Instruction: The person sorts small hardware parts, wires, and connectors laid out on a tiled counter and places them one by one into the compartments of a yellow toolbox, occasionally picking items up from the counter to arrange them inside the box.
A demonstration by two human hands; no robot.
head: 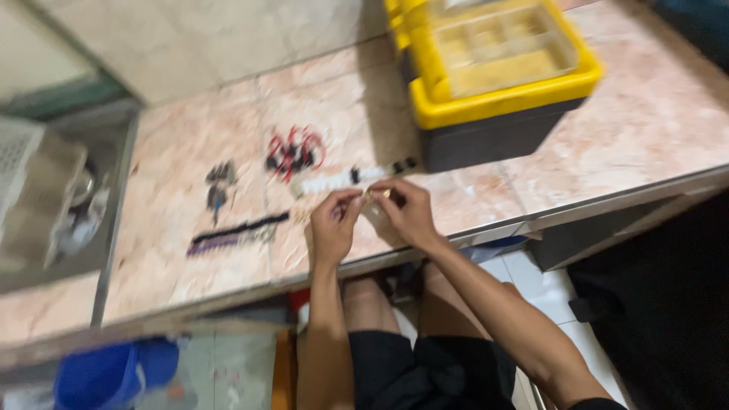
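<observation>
**Both hands pinched on a small part near the bench's front edge**

I see a small brass-coloured piece (377,195) held between my two hands, just above the bench (645,121) and close to its front edge. It is blurred and tiny, so I cannot tell what it is or which way its long axis runs. My left hand (332,228) has its fingertips closed in a pinch on the piece's left side; my right hand (408,212) is closed on it from the right, fingers curled over the top. The hands meet at the fingertips, so neither is clearly nearer; the piece lies directly between them.

Just beyond the hands, toward the back edge, a white strip (334,182) with dark parts at its right end lies on the bench, running left to right. Behind it sits a tangle of red wires (295,152). Further left are a small dark cluster (220,182) and a long black-and-purple strip (235,234). At the back right of the bench stands a yellow-and-black toolbox (493,83) with a clear compartment lid. Below the front edge, my knees show under the bench.
</observation>
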